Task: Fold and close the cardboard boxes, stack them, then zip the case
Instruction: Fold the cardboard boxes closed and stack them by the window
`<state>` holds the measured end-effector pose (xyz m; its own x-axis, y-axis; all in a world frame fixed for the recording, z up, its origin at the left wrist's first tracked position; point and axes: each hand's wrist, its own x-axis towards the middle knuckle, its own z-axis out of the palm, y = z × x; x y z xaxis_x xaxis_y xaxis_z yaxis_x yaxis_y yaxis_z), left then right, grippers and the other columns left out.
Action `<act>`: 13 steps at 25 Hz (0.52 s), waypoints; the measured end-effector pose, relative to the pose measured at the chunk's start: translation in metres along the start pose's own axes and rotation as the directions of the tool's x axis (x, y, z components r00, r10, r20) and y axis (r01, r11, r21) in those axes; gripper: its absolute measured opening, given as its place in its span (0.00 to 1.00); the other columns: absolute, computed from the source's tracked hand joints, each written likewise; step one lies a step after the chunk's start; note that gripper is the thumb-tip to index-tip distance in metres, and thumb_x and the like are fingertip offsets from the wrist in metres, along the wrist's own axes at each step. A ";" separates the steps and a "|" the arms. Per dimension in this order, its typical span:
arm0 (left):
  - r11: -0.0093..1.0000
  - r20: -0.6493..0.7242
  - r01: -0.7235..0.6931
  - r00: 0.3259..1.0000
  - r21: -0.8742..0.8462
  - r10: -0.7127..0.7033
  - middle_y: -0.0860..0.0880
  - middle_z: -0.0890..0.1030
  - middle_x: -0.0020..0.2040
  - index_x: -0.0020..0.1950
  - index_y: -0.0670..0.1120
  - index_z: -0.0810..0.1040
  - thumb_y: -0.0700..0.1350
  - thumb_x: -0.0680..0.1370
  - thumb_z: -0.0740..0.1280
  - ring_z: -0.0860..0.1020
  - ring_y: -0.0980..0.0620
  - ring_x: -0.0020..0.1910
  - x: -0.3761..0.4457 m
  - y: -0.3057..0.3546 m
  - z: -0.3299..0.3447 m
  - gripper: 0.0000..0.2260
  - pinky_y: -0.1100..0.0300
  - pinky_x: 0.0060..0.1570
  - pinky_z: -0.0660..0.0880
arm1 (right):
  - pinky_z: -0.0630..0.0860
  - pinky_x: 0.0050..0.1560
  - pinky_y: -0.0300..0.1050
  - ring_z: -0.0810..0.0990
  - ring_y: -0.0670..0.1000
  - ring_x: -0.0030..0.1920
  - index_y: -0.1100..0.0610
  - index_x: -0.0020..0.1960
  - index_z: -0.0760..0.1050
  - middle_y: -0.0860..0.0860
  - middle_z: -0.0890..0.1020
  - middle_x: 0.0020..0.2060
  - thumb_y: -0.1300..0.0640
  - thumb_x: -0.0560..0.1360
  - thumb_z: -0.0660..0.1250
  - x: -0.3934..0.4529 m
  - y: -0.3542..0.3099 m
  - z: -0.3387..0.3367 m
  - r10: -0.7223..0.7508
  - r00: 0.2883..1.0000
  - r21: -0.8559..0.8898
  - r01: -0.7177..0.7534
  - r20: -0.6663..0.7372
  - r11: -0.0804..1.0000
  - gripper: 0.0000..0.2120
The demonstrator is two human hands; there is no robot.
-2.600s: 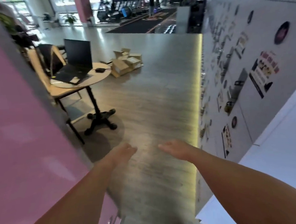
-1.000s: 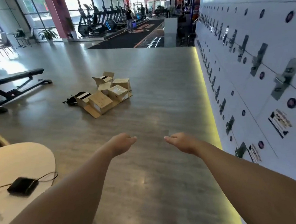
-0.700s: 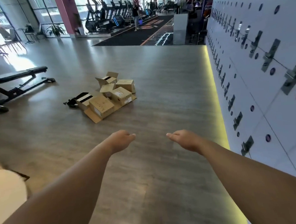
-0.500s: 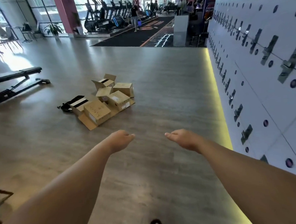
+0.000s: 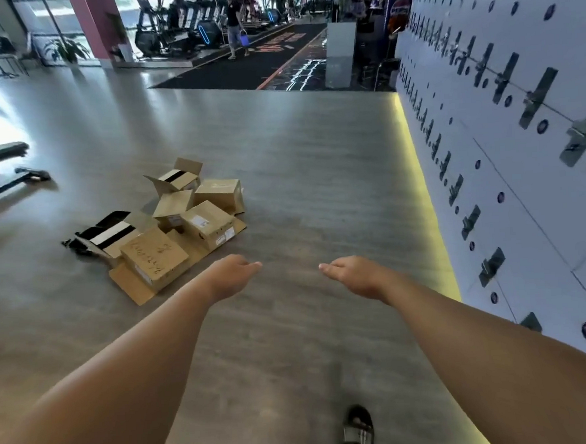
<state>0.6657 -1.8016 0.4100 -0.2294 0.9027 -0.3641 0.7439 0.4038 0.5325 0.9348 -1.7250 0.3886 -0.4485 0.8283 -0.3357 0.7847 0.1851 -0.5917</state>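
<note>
Boxes (image 5: 182,225) on floor lie ahead-left of left hand (image 5: 231,275), the nearer; right hand (image 5: 353,274) farther. Both hands relaxed, empty.

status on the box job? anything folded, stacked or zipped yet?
Done: nothing shows as finished. The cardboard boxes lie in a loose pile on the floor, unstacked; the far one has its flaps up. In hand: nothing. The left hand and right hand are held out empty, short of the pile. Left: fold and close the boxes, stack them, then zip the black case lying open beside them.
</note>
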 end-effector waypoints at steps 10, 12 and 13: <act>0.999 -0.019 0.051 0.999 0.015 -0.051 0.45 0.77 0.65 0.66 0.45 0.77 0.59 0.83 0.58 0.74 0.46 0.64 0.281 0.079 -0.069 0.22 0.51 0.64 0.70 | 0.69 0.69 0.48 0.74 0.56 0.70 0.58 0.70 0.76 0.55 0.76 0.70 0.35 0.81 0.58 0.294 0.016 -0.151 -0.050 0.997 -0.027 0.052 0.062 0.998 0.31; 0.997 0.005 0.076 0.997 0.026 -0.076 0.44 0.77 0.63 0.65 0.43 0.76 0.57 0.84 0.57 0.75 0.46 0.62 0.332 0.087 -0.084 0.21 0.54 0.60 0.70 | 0.70 0.68 0.48 0.75 0.56 0.68 0.57 0.68 0.77 0.55 0.78 0.69 0.35 0.81 0.58 0.349 0.010 -0.170 -0.058 0.996 -0.031 0.060 0.063 0.998 0.29; 0.996 0.011 0.093 0.996 0.012 -0.093 0.44 0.77 0.62 0.65 0.42 0.76 0.57 0.84 0.57 0.75 0.45 0.63 0.359 0.090 -0.093 0.21 0.53 0.62 0.70 | 0.70 0.68 0.47 0.76 0.56 0.68 0.57 0.68 0.78 0.56 0.78 0.68 0.36 0.81 0.58 0.378 0.008 -0.177 -0.060 0.995 -0.022 0.062 0.076 0.998 0.29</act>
<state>0.5919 -1.4274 0.3980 -0.2909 0.8596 -0.4201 0.7269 0.4841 0.4872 0.8475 -1.3169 0.3874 -0.5263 0.7729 -0.3543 0.7646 0.2479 -0.5949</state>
